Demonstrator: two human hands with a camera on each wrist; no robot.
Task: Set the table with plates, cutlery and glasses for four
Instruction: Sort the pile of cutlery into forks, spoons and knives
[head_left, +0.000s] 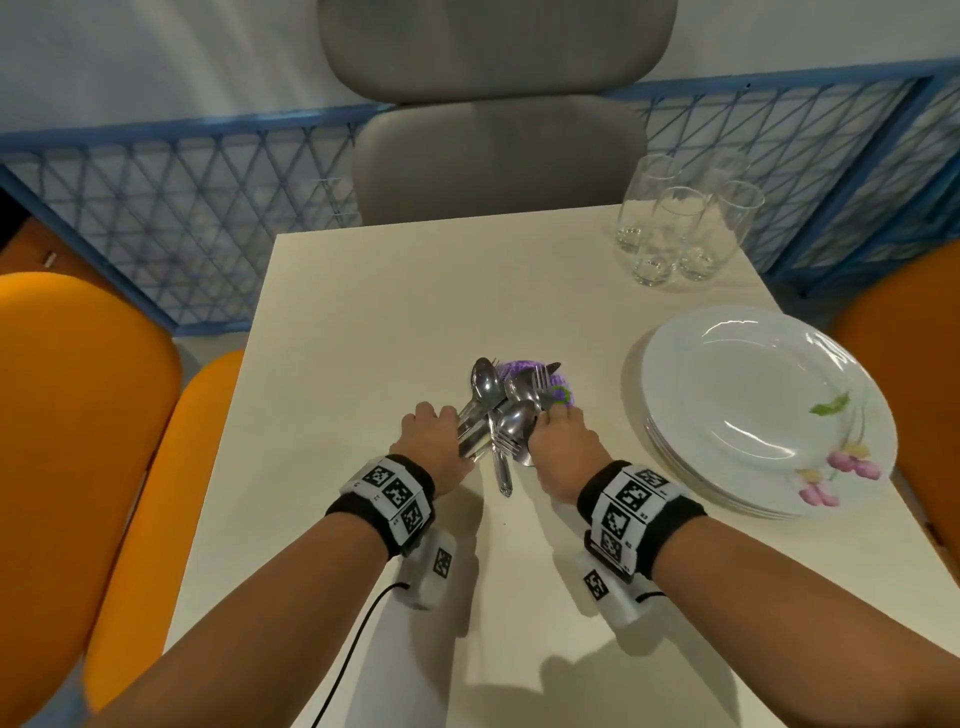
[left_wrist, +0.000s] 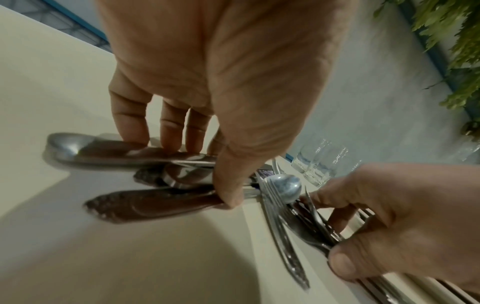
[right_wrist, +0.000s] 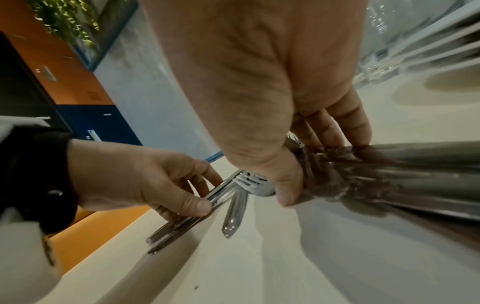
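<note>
The cutlery (head_left: 501, 415) lies bunched mid-desk (head_left: 363, 322): stiff, slick steel, likely to slide, best gripped by the handles. The left hand (head_left: 439, 441) and right hand (head_left: 558, 447) each curl around a bundle.

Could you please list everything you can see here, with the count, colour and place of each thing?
Table: one, cream, centre.
Cutlery: a bunch of spoons and forks, silver, mid-table, gripped by both hands; count unclear.
Purple thing: one, behind the cutlery, mostly hidden.
Plates: a stack, white with flower print, right edge; count unclear.
Glasses: four, clear, far right corner, clustered.
Grey chair: one, far side.
Orange chairs: one at each side.
Blue fence: behind the table.
Left hand: grips cutlery handles.
Right hand: grips cutlery.
</note>
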